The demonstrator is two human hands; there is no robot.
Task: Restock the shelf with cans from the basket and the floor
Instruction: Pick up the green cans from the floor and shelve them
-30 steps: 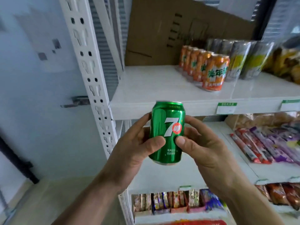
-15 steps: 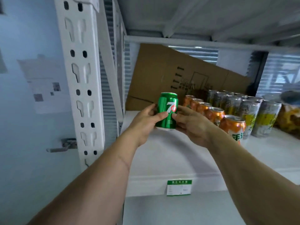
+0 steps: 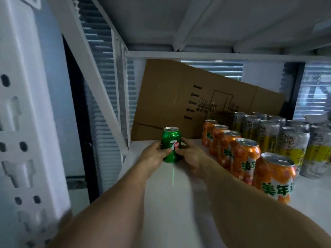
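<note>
A green 7up can (image 3: 171,140) stands upright deep on the white shelf (image 3: 172,197), its base on or just above the board. My left hand (image 3: 152,158) grips its left side and my right hand (image 3: 192,159) grips its right side, thumbs meeting on the front label. A row of orange cans (image 3: 245,158) runs front to back just to the right. Neither the basket nor the floor is in view.
Silver and yellow cans (image 3: 286,140) stand in rows right of the orange ones. A flattened cardboard box (image 3: 179,97) leans against the back. The white perforated upright (image 3: 21,122) and a diagonal brace (image 3: 93,68) close the left side. The upper shelf's underside (image 3: 197,20) hangs low overhead.
Both hands carried the green can up from in front of the shelf edge, then further back and down onto the shelf board. The view has moved in under the upper shelf.
</note>
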